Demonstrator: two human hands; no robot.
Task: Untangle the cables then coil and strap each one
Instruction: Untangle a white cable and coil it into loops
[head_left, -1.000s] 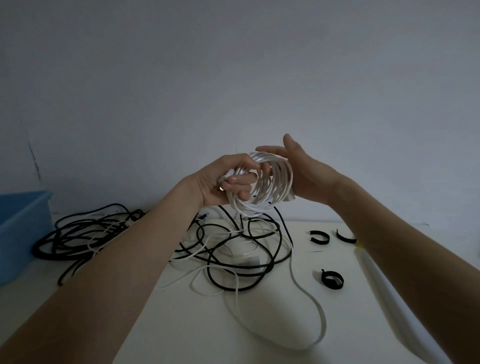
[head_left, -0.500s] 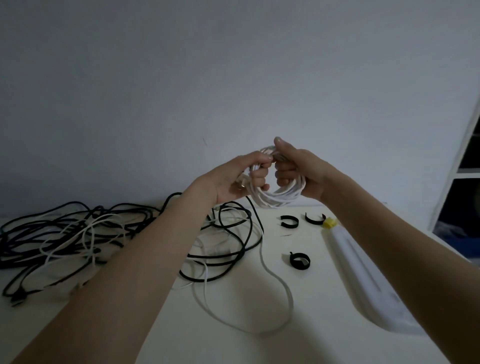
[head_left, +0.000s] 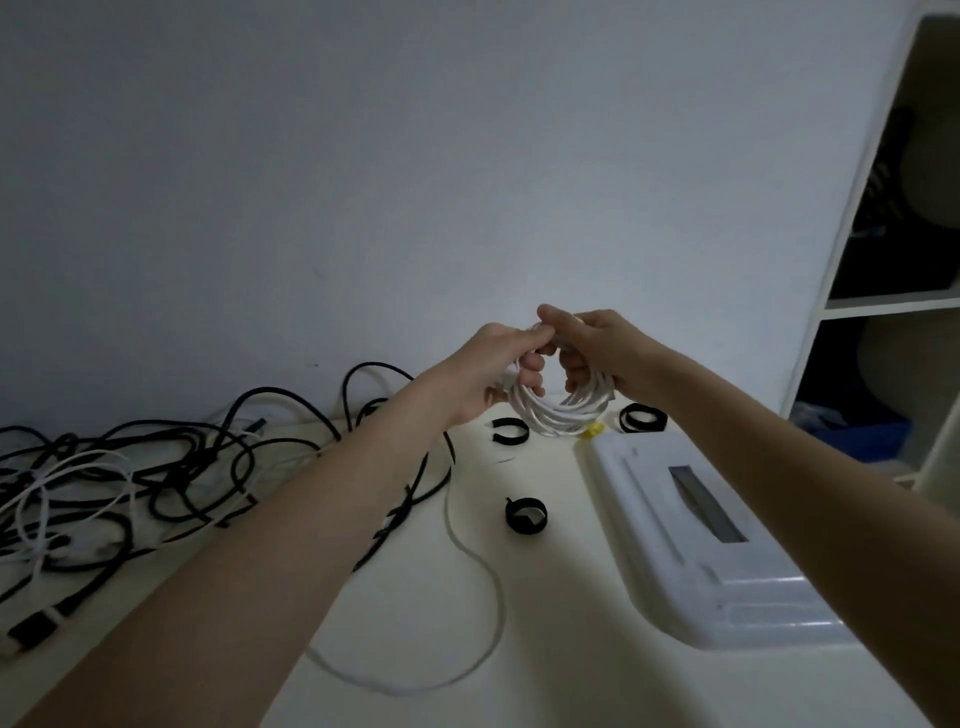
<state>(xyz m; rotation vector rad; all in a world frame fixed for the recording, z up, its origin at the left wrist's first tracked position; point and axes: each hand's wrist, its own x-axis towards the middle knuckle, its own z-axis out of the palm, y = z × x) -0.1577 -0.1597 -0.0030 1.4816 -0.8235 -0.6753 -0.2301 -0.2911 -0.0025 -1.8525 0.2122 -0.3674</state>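
Observation:
A white cable coil (head_left: 558, 418) hangs in the air above the table's back, gripped by both hands. My left hand (head_left: 491, 376) curls round its left side and my right hand (head_left: 592, 345) grips its top right. The coil's loose tail (head_left: 488, 582) trails down in a wide loop over the white table (head_left: 571, 691). A tangle of black and white cables (head_left: 130, 483) lies at the left. Three black straps lie on the table: one (head_left: 509, 431) behind the coil, one (head_left: 641, 418) at the right, one rolled strap (head_left: 525, 514) nearer me.
A long white plastic box (head_left: 691, 530) with a grey slot lies on the table's right, a small yellow piece (head_left: 592, 430) at its far end. A white shelf unit (head_left: 883, 260) stands at the right. The wall runs close behind the table.
The view has swung right, so the cable tangle sits further left and the shelf unit shows. Both hands keep hold of the white coil, and the tail loop lies lower on the table.

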